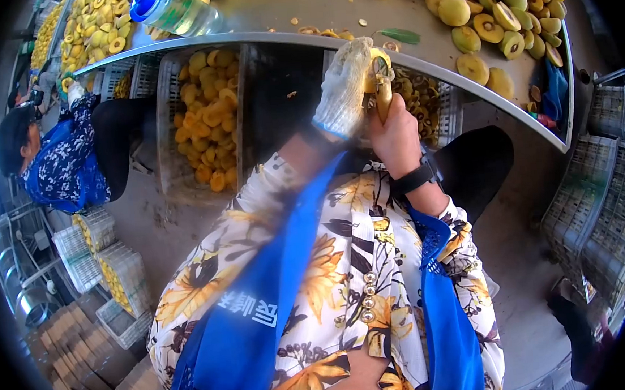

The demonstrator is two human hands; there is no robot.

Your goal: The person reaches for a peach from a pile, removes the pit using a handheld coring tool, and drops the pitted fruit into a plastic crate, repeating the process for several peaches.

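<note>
My left hand (341,91), in a white knitted glove, is closed around a yellow peach half (377,61) just over the table's near edge. My bare right hand (398,132), with a dark watch at the wrist, grips a pitting tool (384,97) with a yellowish shaft. The tool's upper end meets the cut face of the peach half; its exact shape is hidden there. Below my hands, a crate (454,112) holds brown scraps or pits, partly covered by my right hand. A green leaf (399,35) lies on the table close by.
Piled cut peaches (507,22) cover the table's right side. A blue-capped water bottle (184,15) lies at the upper left. Below the table, a crate (165,125) holds orange peach halves. A co-worker (64,162) sits at left; stacked crates (591,190) stand at right.
</note>
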